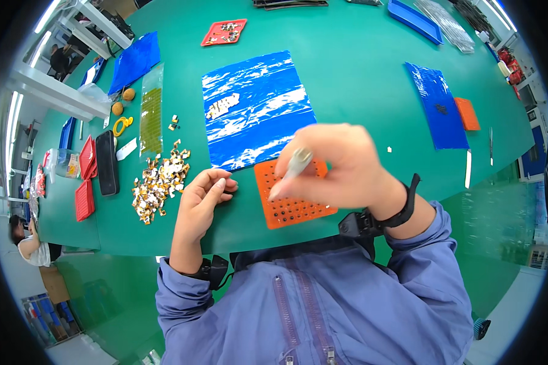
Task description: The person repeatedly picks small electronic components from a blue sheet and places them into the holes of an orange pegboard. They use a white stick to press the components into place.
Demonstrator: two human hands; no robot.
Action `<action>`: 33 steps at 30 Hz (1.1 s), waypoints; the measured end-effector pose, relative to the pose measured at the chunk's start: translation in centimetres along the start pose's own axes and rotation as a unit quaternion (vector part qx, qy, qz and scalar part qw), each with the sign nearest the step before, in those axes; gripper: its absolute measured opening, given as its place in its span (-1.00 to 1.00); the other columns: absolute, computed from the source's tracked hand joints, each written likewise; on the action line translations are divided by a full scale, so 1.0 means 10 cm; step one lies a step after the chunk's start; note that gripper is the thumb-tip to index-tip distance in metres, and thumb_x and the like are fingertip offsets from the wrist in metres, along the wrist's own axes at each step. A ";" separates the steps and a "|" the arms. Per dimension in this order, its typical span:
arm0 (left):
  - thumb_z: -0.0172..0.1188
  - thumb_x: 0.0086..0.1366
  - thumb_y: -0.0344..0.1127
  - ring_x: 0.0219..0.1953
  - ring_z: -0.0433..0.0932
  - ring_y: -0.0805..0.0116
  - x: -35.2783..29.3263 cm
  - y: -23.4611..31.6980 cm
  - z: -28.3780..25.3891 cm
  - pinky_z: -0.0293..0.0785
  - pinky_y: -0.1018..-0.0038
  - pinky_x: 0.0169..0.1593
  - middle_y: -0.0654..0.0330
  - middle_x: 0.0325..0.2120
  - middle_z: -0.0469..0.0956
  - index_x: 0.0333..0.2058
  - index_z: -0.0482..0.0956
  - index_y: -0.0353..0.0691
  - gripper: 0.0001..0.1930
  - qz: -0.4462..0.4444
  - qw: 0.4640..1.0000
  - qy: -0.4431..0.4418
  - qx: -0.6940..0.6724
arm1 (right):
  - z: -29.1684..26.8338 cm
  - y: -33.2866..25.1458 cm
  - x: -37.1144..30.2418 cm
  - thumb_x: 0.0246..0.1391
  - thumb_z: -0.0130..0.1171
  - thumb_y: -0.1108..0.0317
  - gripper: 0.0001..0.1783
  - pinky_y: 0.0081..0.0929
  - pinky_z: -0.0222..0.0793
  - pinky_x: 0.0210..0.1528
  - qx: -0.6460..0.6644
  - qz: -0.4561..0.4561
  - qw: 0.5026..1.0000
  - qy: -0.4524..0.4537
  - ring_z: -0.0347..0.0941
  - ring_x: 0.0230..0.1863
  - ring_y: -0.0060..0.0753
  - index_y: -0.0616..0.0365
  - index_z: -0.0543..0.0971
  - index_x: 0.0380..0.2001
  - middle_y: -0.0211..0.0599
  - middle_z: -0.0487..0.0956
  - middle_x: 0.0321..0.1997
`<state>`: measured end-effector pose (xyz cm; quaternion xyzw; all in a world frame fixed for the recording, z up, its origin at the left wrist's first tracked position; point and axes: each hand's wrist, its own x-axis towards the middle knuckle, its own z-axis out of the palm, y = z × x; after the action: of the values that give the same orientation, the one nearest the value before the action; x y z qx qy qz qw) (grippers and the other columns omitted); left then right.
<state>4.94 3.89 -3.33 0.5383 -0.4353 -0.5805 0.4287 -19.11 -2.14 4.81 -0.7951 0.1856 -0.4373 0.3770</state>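
My right hand [338, 167] is raised over an orange tray [278, 222] and grips a pale, pen-like tool [298, 163], its blunt end turned up. The tray has rows of small holes, many with dark round pieces in them; the hand and wrist cover its upper right part. Just left of the tray, my left hand [204, 198] is held over the table with its fingers curled and the thumb against them. Whatever may be between those fingers is too small to make out. Beyond both hands lies a shiny blue sheet [256, 97] bearing a cluster of small pale parts [223, 106].
A heap of small white and brown pieces [158, 185] lies left of my left hand. Farther left are a black case [107, 163], red trays [85, 198] and yellow scissors [122, 126]. Another blue sheet [435, 103] and an orange block [467, 114] lie right.
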 end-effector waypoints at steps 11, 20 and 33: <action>0.15 0.04 -0.56 -0.49 0.38 0.68 0.36 0.88 0.03 0.30 0.75 -0.39 0.34 -0.55 0.43 -0.31 0.40 -0.33 -0.80 0.114 0.962 -0.031 0.246 | -0.44 0.79 -0.07 0.01 0.10 0.28 -0.82 -0.82 0.06 -0.60 0.299 0.194 0.883 0.304 0.15 -0.66 -0.79 0.16 0.47 -0.50 -0.57 0.34 -0.69; 0.24 -0.05 -0.31 -0.37 0.44 0.18 1.49 0.63 0.08 0.36 0.36 -0.24 0.07 -0.52 0.46 -0.51 0.54 -0.21 -0.86 0.215 0.788 0.062 0.574 | -0.41 0.81 -0.07 0.01 0.10 0.27 -0.83 -0.83 0.07 -0.59 0.306 0.224 0.880 0.288 0.16 -0.62 -0.81 0.11 0.45 -0.55 -0.59 0.33 -0.66; 0.27 -0.08 -0.26 -0.21 0.32 0.07 1.56 0.46 0.10 0.28 0.31 -0.12 0.05 -0.39 0.39 -0.52 0.51 -0.17 -0.83 0.206 0.769 0.083 0.599 | -0.32 0.69 -0.08 0.02 0.09 0.30 -0.83 -0.81 0.08 -0.58 0.312 0.234 0.888 0.246 0.16 -0.60 -0.82 0.11 0.41 -0.56 -0.60 0.34 -0.62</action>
<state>3.20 -12.34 -2.81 0.6292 -0.7580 -0.0528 0.1635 -21.98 -7.49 0.14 -0.4372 0.3073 -0.5534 0.6388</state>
